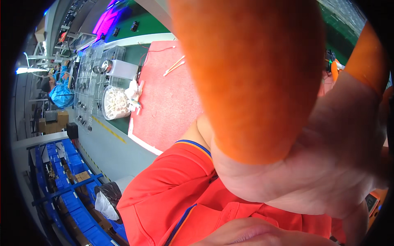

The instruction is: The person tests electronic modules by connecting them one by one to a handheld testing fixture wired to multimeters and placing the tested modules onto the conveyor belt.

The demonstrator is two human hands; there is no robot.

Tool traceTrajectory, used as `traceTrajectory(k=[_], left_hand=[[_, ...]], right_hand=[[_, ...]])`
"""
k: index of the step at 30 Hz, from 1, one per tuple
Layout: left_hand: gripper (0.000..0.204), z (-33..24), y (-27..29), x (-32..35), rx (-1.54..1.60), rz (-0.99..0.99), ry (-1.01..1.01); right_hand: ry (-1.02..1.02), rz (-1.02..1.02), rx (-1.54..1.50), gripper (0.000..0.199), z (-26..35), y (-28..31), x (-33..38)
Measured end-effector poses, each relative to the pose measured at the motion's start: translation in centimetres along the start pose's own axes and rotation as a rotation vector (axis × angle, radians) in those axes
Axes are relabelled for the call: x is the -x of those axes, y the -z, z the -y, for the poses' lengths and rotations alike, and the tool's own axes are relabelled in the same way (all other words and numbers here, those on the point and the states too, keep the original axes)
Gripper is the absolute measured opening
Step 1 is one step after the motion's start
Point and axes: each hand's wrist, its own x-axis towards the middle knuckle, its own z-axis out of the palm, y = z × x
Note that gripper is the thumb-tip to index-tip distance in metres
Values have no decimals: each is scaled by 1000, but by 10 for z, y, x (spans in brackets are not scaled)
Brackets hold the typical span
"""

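Note:
Very close to the camera, what looks like my right hand [287, 184] fills the middle and right. One finger wears an orange finger cot [250, 90]; another orange-covered finger [369, 61] stands apart at the right edge. Both run out of the picture, blurred, and nothing shows between them. My left arm leaves a red sleeve and passes behind the near finger, which hides my left hand. Beyond, two cotton swabs [174, 67] rest on a red mat [164, 102], near a thin red wire [160, 51].
Left of the mat stand a clear tub of small white pieces [115, 102], a whitish box [123, 69] and clear compartment trays [88, 74]. A blue-clad person [61, 94] is farther off. Blue bins [74, 205] fill a rack at lower left, beside a black-lined bin [107, 199].

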Motion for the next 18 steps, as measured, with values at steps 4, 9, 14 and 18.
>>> traceTrajectory(k=[4,9,14,18], left_hand=[[28,-2,-2,4,-109,-14,-66],[27,13,-8,-1,-161,17,-133],[27,70,-85,0,29,120,-97],[9,172,-66,-3,-728,97,48]], right_hand=[[-20,55,-27,19,6,-7,7],[18,69,-11,18,40,43,-3],[173,-129,132,17,136,198,-36],[325,-265,190,17,181,226,-24]])
